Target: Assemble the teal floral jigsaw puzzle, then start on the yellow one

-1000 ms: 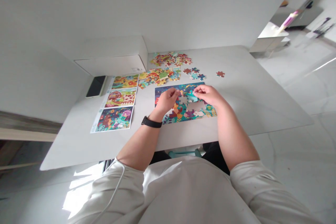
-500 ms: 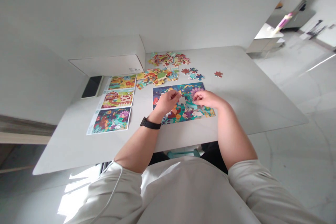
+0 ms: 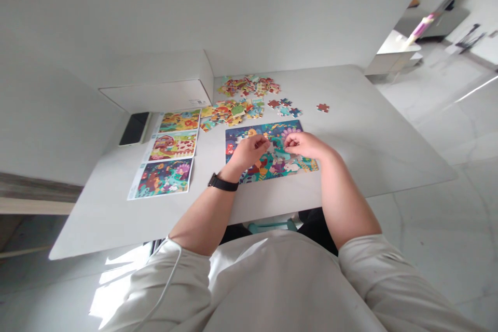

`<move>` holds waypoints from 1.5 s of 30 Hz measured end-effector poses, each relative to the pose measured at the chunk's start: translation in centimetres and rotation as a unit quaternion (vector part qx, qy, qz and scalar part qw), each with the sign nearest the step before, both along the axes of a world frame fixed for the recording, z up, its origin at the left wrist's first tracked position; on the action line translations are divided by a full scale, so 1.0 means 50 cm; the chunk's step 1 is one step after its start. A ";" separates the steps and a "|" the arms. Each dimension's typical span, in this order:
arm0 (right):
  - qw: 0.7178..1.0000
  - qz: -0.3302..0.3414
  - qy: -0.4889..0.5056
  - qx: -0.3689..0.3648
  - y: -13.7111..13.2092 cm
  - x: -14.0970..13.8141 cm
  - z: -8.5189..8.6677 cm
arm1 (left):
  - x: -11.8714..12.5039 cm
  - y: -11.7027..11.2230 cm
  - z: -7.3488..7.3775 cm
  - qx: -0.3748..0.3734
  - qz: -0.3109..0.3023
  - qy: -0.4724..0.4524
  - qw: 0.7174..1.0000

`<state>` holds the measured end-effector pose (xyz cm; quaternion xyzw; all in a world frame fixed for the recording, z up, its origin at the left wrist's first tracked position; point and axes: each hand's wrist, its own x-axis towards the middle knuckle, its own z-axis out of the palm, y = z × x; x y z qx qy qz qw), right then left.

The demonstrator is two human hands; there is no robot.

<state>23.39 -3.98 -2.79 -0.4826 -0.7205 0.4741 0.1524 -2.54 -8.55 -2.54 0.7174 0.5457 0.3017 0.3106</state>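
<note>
A mostly assembled jigsaw puzzle [image 3: 272,172] with a colourful animal scene lies on the table in front of me, pale gaps showing in it. Over its left half, my left hand [image 3: 252,150] has its thumb and fingers pinched together; what is between them, if anything, is too small to make out. My right hand [image 3: 305,145] hovers at or touches the puzzle's right half, fingers bent and drawn together toward the thumb. Its fingertips hide whatever they may hold. Beyond the puzzle lie a few loose blue and brown puzzle pieces [image 3: 285,111] and one lone brown piece [image 3: 322,108].
Two heaps of puzzle pieces, a nearer one [image 3: 232,111] and a farther one [image 3: 251,85], lie toward the wall. On the left are a sheet with three printed pictures [image 3: 171,145], a dark phone [image 3: 134,128] and a white box [image 3: 155,94]. The table edge [image 3: 412,185] runs along the right.
My right hand has shifted slightly left, its fingers closer together. My left hand has moved slightly right over the puzzle, still pinched. The camera view has shifted a little.
</note>
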 end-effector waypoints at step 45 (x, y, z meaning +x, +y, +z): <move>0.985 -0.031 -0.158 0.055 0.009 0.055 0.008 | 0.057 -0.053 -0.028 0.148 -0.258 0.161 0.941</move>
